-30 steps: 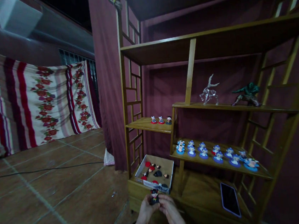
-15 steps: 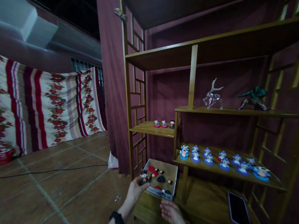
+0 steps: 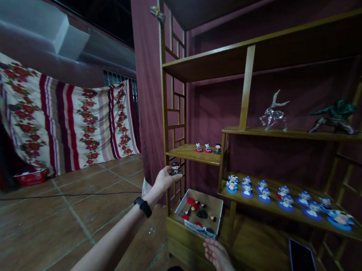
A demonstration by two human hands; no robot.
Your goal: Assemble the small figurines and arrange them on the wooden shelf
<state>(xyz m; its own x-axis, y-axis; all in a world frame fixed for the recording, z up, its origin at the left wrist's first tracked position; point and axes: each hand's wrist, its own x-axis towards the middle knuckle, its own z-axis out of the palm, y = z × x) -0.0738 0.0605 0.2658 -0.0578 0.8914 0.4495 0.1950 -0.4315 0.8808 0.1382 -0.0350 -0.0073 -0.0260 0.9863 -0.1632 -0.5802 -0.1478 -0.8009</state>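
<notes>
My left hand [image 3: 163, 179], with a black band on the wrist, grips a small black-haired figurine [image 3: 175, 167] by its dark base. It holds the figurine upright just below and in front of the small left shelf [image 3: 191, 155]. On that shelf stand two white-headed figurines with red bases [image 3: 203, 148] and one dark-haired figurine [image 3: 217, 148]. Below is a shallow cardboard box [image 3: 220, 212] with several red and black figurine pieces lying in it. My right hand [image 3: 217, 254] is near the box's front edge, fingers loosely curled and apart, holding nothing.
Several blue and purple figurines [image 3: 265, 195] stand along the lower right shelf. Above them are a clear deer figure [image 3: 273, 116] and a green figure [image 3: 336, 117]. A phone [image 3: 302, 258] lies at lower right. A cable [image 3: 77, 194] crosses the tiled floor.
My left hand has lifted the black-haired figurine up from beside the box to near the small shelf. My right hand stays near the box. The view has shifted somewhat left.
</notes>
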